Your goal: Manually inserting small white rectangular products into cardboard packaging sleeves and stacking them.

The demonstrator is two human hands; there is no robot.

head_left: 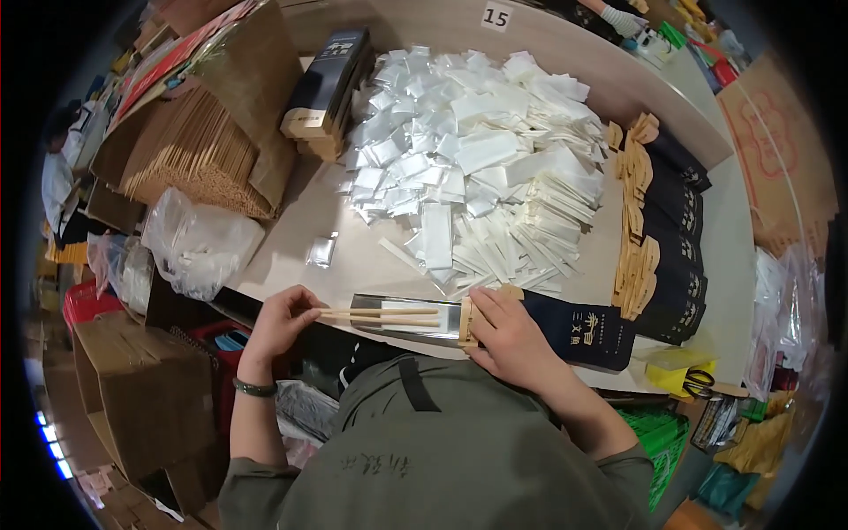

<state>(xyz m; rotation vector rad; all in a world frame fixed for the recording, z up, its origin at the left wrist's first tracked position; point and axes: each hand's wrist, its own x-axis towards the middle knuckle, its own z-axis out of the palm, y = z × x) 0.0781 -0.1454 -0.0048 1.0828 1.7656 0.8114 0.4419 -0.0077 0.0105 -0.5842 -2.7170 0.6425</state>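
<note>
My left hand pinches the ends of a pair of pale wooden chopsticks, which point to the right. Their other ends lie over a clear plastic bag section with a white packet beneath them. My right hand is closed over the tan band of a dark blue printed sleeve, which joins the clear section and lies at the table's near edge. Beyond both hands spreads a large heap of small silvery and white packets. One loose silvery packet lies near my left hand.
At the left stands an open cardboard box full of chopsticks, with a clear plastic bag before it. Dark sleeves lie stacked on the right, and another dark stack stands behind. Scissors rest at the right corner.
</note>
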